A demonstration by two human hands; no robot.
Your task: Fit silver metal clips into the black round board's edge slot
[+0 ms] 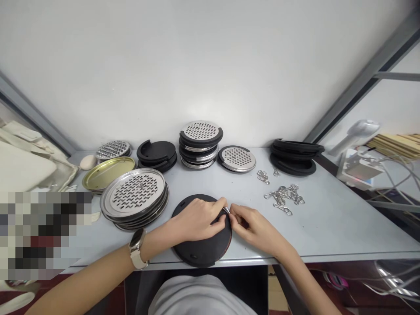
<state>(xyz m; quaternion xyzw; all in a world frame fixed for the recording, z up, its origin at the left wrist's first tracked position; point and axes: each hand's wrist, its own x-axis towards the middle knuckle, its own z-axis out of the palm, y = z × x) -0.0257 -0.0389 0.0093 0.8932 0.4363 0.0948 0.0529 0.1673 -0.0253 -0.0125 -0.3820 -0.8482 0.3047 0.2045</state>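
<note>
A round black plastic holder [197, 245] lies at the table's front edge, with small slots near its rim. My left hand [205, 218] reaches across it, thumb and forefinger closed on a small shiny metal clip [226, 210] at the holder's right side. From the right, my right hand [251, 224] pinches the same clip, its fingertips touching the rim. Fingers cover most of the clip. A pile of wire clips [285, 194] lies to the right. Left of the holder stands a stack of round metal grater plates [138, 194].
Gold-coloured discs [110, 173] and grater discs [113, 149] sit at the left. Along the wall are black holders [156, 153], a tall stack of graters in holders [201, 142], a single grater [236, 158] and more black holders [293, 159]. A metal frame [348, 83] rises at the right.
</note>
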